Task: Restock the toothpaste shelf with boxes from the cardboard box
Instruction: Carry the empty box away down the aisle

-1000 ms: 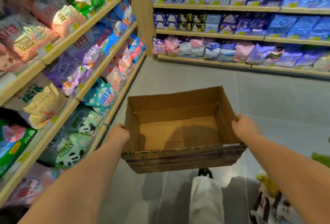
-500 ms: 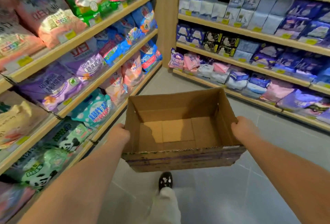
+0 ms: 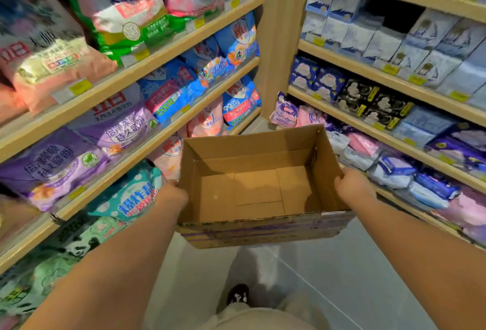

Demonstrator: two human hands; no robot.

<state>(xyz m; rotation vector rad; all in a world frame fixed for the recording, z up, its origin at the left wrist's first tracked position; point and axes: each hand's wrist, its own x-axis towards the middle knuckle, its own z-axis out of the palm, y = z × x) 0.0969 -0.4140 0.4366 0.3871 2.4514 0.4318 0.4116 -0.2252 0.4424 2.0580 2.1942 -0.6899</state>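
Observation:
I carry an open brown cardboard box [image 3: 260,187] in front of me at waist height, and its inside is bare with no toothpaste boxes in it. My left hand [image 3: 171,195] grips the box's left wall. My right hand [image 3: 352,185] grips its right wall, fingers curled over the side. No toothpaste shelf is in sight.
Wooden shelves on the left [image 3: 147,64] hold large bags of laundry powder. Shelves on the right [image 3: 381,72] hold packs of pads and tissue. A wooden pillar [image 3: 281,40] stands in the corner ahead. Grey tiled floor [image 3: 342,277] lies below, with my shoe [image 3: 238,295] on it.
I have walked forward toward the corner, so the shelves on both sides now appear closer and larger. The box stays held the same way in both hands.

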